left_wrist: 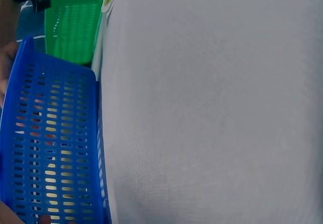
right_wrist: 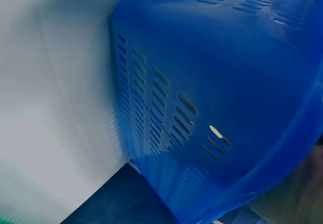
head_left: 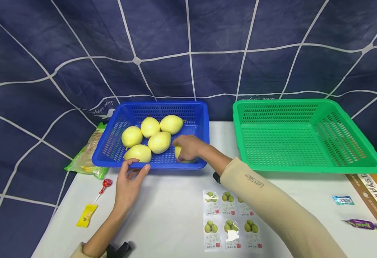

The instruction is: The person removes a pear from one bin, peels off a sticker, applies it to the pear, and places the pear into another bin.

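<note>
A blue plastic basket (head_left: 172, 166) with slotted walls holds several yellow-green pears (head_left: 159, 142). Inside its front right corner, my right hand (head_left: 189, 146) grips one pear (head_left: 177, 152) from above, the fingers covering much of it. My left hand (head_left: 128, 186) holds the basket's front rim at the left, thumb and fingers at the edge, close to the nearest pear (head_left: 138, 153). In the left wrist view the basket wall (left_wrist: 55, 138) shows pale fruit through its slots. The right wrist view is mostly filled by the basket's outer corner (right_wrist: 227, 82); the held pear is hidden there.
A green basket (head_left: 272, 143) stands on the right. A sheet of pear stickers (head_left: 228, 229) lies in front, partly under the right sleeve. At left are a lollipop (head_left: 107, 183), a yellow packet (head_left: 86, 215) and a bagged food (head_left: 89, 152); at right, small wrapped sweets (head_left: 364, 224) and a long box (head_left: 373, 200).
</note>
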Available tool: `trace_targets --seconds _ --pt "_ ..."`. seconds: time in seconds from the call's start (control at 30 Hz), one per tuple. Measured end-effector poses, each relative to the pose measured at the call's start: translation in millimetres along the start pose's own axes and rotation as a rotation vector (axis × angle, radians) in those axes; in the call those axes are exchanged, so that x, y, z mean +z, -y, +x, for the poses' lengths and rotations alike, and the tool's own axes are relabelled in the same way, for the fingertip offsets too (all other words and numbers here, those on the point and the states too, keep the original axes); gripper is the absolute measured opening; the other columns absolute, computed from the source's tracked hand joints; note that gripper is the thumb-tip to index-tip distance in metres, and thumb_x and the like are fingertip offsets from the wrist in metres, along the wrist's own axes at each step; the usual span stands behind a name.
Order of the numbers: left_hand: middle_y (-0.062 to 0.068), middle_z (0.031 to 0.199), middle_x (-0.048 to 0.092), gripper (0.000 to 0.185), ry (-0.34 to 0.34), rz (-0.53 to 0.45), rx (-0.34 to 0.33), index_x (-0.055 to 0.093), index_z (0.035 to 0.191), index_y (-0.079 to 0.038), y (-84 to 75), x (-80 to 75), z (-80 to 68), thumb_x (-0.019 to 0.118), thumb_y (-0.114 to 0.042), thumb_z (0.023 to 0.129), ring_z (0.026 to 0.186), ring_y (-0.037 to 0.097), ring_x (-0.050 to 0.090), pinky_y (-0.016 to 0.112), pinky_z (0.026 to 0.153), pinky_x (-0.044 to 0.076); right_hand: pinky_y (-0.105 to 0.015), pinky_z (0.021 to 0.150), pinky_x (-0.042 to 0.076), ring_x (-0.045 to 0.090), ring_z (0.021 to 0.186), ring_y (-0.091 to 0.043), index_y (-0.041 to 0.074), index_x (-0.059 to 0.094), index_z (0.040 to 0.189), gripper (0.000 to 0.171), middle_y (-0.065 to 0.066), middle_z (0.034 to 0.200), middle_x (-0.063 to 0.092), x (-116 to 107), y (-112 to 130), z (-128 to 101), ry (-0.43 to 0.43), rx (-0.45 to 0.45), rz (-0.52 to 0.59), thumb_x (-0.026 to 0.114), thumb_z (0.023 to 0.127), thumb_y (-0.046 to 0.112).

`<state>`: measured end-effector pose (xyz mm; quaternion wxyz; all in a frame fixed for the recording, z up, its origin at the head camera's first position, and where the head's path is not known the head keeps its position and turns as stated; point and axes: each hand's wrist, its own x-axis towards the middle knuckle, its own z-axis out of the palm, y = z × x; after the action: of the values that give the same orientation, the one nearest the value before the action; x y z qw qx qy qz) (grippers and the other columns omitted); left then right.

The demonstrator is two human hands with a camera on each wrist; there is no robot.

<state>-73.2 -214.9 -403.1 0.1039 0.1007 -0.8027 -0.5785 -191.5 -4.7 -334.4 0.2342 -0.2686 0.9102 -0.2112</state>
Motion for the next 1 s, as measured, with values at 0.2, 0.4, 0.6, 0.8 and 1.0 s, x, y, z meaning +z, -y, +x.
trace_targets --seconds 0.2,0.4,0.6,0.8,1.0 --pt "0.008 0.119 0.053 0.048 -0.002 0.006 0.007 0.050 0.125 -0.001 1.6 1.8 0.9 0.074 -0.026 0.091 0.109 0.022 0.053 0.032 0.095 0.042 -0.043 0.114 0.029 0.037 0.139 -0.025 0.012 0.051 0.145 0.063 -0.003 0.146 0.050 -0.5 -2.3 2.0 0.046 -0.005 -0.038 0.077 0.087 0.016" --pt "0.009 0.117 0.054 0.047 -0.011 0.009 0.014 0.050 0.124 -0.001 2.0 1.6 0.7 0.074 -0.025 0.091 0.107 0.020 0.053 0.036 0.099 0.041 -0.046 0.116 0.026 0.035 0.141 -0.025 0.016 0.049 0.146 0.064 0.000 0.147 0.049 2.2 -3.1 1.6 0.006 -0.046 -0.053 0.075 0.090 0.029" --pt "0.011 0.114 0.055 0.045 -0.028 -0.005 0.043 0.050 0.122 0.001 2.5 1.3 1.3 0.074 -0.020 0.091 0.107 0.026 0.054 0.040 0.101 0.041 -0.045 0.111 0.034 0.042 0.136 -0.025 0.017 0.051 0.145 0.062 -0.002 0.144 0.052 2.1 -5.4 -2.7 -0.083 -0.133 0.010 0.075 0.090 0.029" --pt "0.010 0.112 0.055 0.043 -0.034 -0.023 0.056 0.051 0.122 0.002 2.6 2.3 1.6 0.074 -0.018 0.091 0.107 0.026 0.054 0.040 0.100 0.042 -0.040 0.101 0.043 0.049 0.128 -0.022 0.019 0.052 0.145 0.061 0.000 0.142 0.054 1.7 -8.3 -14.4 -0.205 -0.189 0.138 0.074 0.090 0.033" --pt "0.008 0.113 0.055 0.044 -0.032 -0.034 0.049 0.050 0.123 0.002 1.8 3.5 1.5 0.074 -0.018 0.091 0.105 0.020 0.053 0.036 0.099 0.042 -0.035 0.088 0.047 0.054 0.111 -0.016 0.017 0.057 0.141 0.059 0.000 0.131 0.060 -1.7 -6.0 -41.0 -0.391 -0.230 0.244 0.076 0.088 0.035"
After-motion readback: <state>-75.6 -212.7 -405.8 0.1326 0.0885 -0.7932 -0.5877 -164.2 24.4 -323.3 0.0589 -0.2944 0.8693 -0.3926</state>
